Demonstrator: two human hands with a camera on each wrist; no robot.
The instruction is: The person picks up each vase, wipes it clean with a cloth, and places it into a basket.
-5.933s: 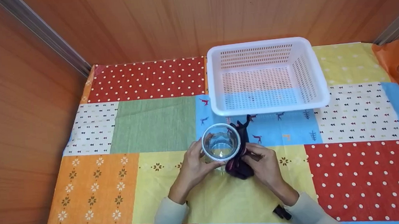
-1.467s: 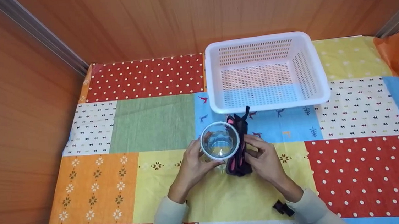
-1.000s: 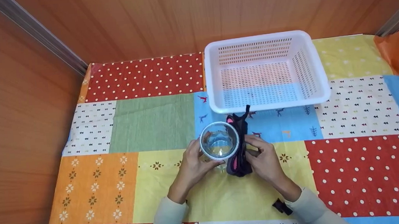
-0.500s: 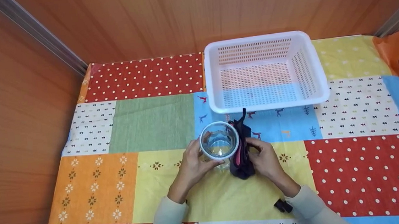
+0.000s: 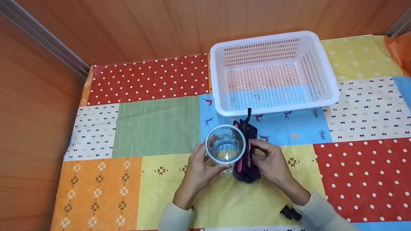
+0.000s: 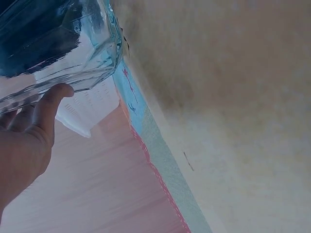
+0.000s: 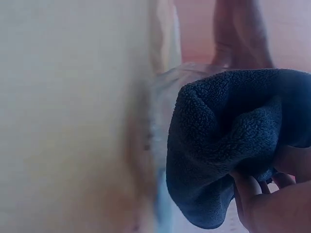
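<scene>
A clear glass cup [image 5: 226, 143] stands upright in front of me in the head view, its mouth facing up. My left hand [image 5: 199, 171] holds it from the left, fingers on its far side and thumb on the near side. Against its right side lies a bunched dark cloth [image 5: 248, 172] with pink showing in its folds and a loop at its far end. My right hand [image 5: 273, 163] pinches this cloth between thumb and fingers. Close up in the right wrist view, the cloth [image 7: 209, 141] looks thick and fuzzy and hides much of the glass.
Beyond the hands stands a white perforated plastic basket [image 5: 276, 109] near the back wall. A patchwork-print tablecloth [image 5: 162, 126] covers the table. Wooden panels [image 5: 168, 19] rise at the back and sides. A small black piece [image 5: 290, 213] shows beside my right sleeve.
My right hand shifts the cloth slightly back and forth along the glass's right side, and its folds change shape. The glass and my left hand stay almost in place.
</scene>
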